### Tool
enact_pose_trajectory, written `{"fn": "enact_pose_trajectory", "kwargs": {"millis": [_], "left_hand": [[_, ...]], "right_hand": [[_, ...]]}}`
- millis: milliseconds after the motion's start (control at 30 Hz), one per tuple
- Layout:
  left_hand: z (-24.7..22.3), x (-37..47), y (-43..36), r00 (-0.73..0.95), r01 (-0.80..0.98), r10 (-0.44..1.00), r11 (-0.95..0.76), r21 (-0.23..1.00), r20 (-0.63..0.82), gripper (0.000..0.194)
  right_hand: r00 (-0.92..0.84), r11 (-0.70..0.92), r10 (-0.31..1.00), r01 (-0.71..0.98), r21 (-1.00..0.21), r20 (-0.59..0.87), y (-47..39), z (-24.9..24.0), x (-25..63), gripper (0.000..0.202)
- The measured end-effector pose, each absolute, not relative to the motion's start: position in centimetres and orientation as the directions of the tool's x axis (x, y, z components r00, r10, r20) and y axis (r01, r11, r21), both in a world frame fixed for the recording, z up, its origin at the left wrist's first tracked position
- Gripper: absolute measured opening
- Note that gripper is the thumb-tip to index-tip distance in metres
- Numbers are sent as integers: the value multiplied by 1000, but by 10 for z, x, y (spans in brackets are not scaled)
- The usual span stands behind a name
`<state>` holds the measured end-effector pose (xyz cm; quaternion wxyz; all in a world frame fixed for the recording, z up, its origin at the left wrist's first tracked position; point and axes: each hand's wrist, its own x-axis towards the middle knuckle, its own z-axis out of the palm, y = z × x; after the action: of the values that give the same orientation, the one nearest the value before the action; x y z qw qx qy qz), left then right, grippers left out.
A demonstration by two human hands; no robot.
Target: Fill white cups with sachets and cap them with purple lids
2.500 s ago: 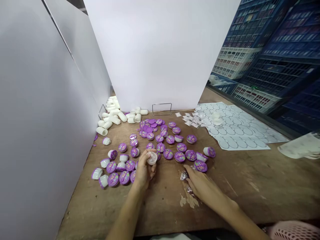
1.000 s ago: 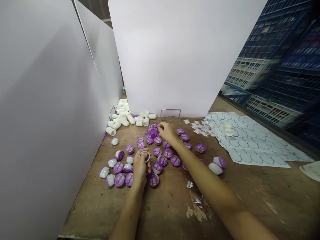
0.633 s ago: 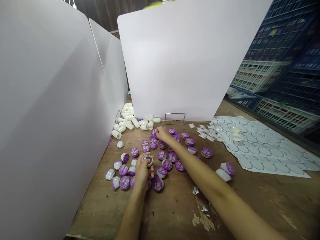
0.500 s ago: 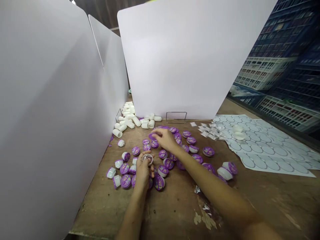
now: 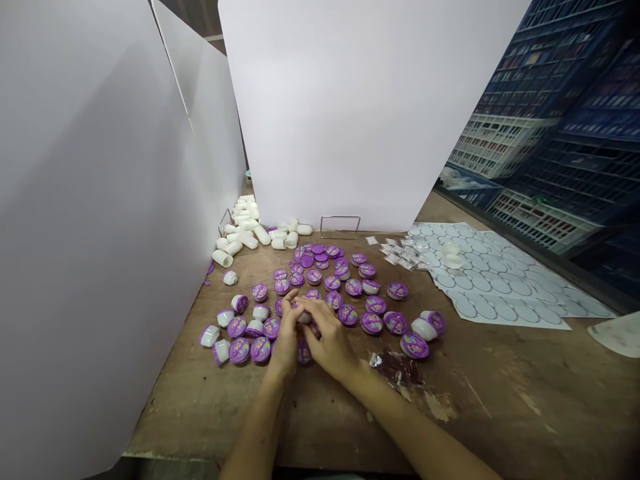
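Both hands meet near the middle of the table around one small white cup [image 5: 303, 318]. My left hand [image 5: 286, 333] wraps the cup from the left. From the right, my right hand [image 5: 325, 333] closes over it, its fingers bent across the top and hiding most of it. Several white cups with purple printed lids [image 5: 371, 323] lie around the hands, some on their sides. Loose purple lids [image 5: 307, 261] lie behind the hands. Dark reddish-brown packets [image 5: 397, 368] rest to the right of my right forearm.
White empty cups [image 5: 247, 239] are heaped at the back left. Small clear packets [image 5: 400, 253] and sheets with printed circles [image 5: 495, 287] lie at the right. White panels [image 5: 340, 113] stand at the back and left; stacked crates [image 5: 505, 143] are beyond.
My right hand has come from the purple lids back to the cup at my left hand. The view has shifted, so the dark packets show more fully.
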<state>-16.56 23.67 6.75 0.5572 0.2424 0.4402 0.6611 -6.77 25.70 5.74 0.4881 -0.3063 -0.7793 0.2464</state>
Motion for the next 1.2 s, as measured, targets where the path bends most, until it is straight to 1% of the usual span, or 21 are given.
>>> {"fn": "enact_pose_trajectory", "kwargs": {"millis": [167,233,333,433,533,633,700,767,800,833,867,900,933,967,1033,1200], "left_hand": [[73,-160,236,-245,-533,955,9,846,-165,48],[75,-157,234,-313,-478,941,-42,878,-125,43],[77,-152,232,-451,-321,893,-159,934,-3,30],[77,-149,231,-527,-271,848,-222,937,48,26],[73,-148,230,-546,-305,837,-238,922,35,25],[67,-150,225,-509,-290,860,-210,934,35,22],[64,-157,223,-386,-219,921,-151,964,56,22],[64,-171,229,-256,-31,962,-108,994,96,23],[65,-180,236,-229,118,964,-108,987,132,23],[67,-190,246,-223,298,958,-108,948,179,24],[69,-200,258,-228,497,945,-95,862,235,26],[71,-210,273,-212,681,939,-58,730,273,30],[73,-218,288,-151,836,960,-4,548,237,34],[74,-225,303,-102,927,982,35,373,160,38],[73,-230,331,-35,973,998,22,230,50,41],[60,-225,363,106,984,987,-87,154,-120,44]], "right_hand": [[-199,609,793,285,-740,576,261,61,-67,38],[-127,567,821,281,-774,556,262,64,-66,35],[-60,544,834,256,-799,549,261,66,-66,31],[-30,553,828,205,-808,559,257,66,-69,30],[-92,563,826,190,-804,556,252,70,-69,31],[-252,568,820,243,-787,514,247,76,-58,35],[-311,531,839,295,-794,446,243,77,-44,33],[-317,463,878,381,-800,358,238,73,-26,31],[-317,434,894,437,-788,317,235,68,-18,31],[-321,412,905,499,-762,279,232,62,-11,32],[-329,399,912,562,-725,247,229,55,-5,32],[-335,390,916,621,-680,220,227,48,-1,32],[-336,381,921,670,-637,198,224,40,2,32],[-332,373,925,708,-599,184,223,33,2,32],[-313,365,931,754,-546,190,221,18,0,33],[-303,411,908,778,-475,289,218,-8,-9,43]]}}
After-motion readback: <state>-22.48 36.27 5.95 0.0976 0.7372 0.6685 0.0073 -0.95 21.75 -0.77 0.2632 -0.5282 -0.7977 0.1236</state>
